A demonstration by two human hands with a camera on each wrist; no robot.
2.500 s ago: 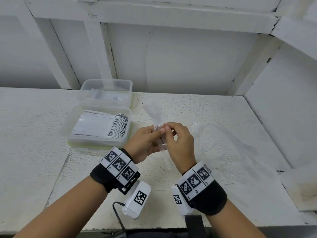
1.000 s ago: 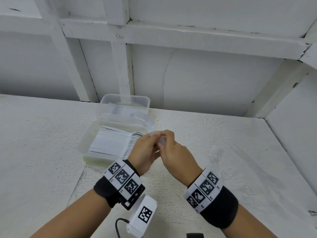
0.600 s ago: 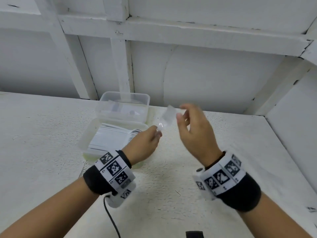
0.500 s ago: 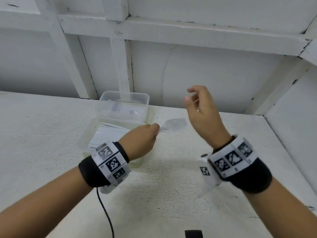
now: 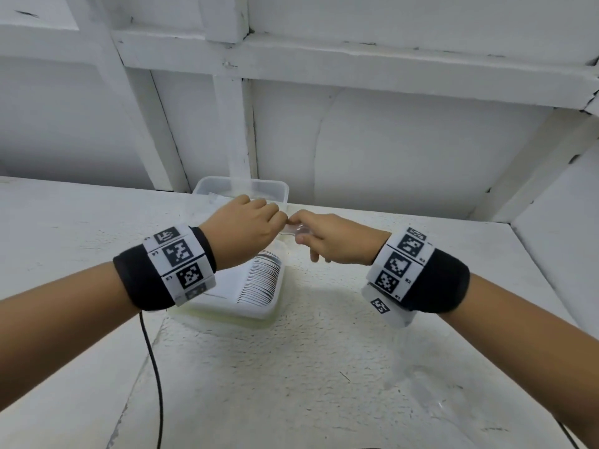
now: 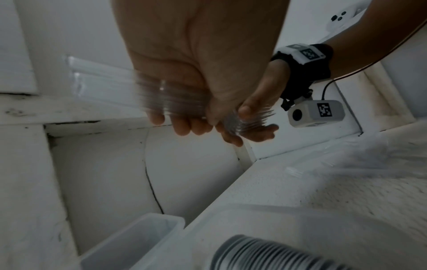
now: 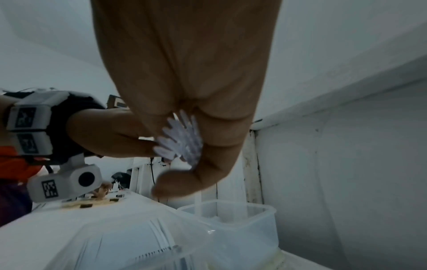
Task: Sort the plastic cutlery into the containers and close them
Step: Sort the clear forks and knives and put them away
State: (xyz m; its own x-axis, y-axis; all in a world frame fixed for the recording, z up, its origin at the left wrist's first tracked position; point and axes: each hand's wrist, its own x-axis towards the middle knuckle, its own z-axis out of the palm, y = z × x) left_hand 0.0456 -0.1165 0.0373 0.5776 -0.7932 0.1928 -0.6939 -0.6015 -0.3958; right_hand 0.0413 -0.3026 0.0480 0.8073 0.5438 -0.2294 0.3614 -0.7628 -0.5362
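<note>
— White-painted panelling backs a rough white bench [image 5: 291, 367], and both hands meet above its far middle. What step does this look like?

— Gathering and squaring a batch, by the look of it. The left hand [image 5: 249, 228] has its fingers curled round a bundle of clear plastic forks [image 6: 175, 102]; the left wrist view shows the handles fanning out to one side and the tines poking out past the thumb. The right hand [image 5: 330, 243] pinches the tine end of the same bundle, thumb against fingers, and the right wrist view shows the tips spread like a fan under its fingers.

— And the containers?

— Two clear tubs sit touching, one behind the other, toward the far left of the bench. The near container [image 5: 256, 303] is open and holds a tidy row of white cutlery stacked on edge; which kind it is cannot be told. The far container [image 5: 275, 189], close to the back edge, is also open; something pale lies in it, too blurred to name. No lid is plainly visible.

— What does the next move call for?

— Probably keeping the bundle aligned while lowering it into the tub meant for forks, likely the far one. Loose clear cutlery [image 5: 421, 384] lies on the near right of the bench, so sorting seems unfinished and closing comes later.
</note>
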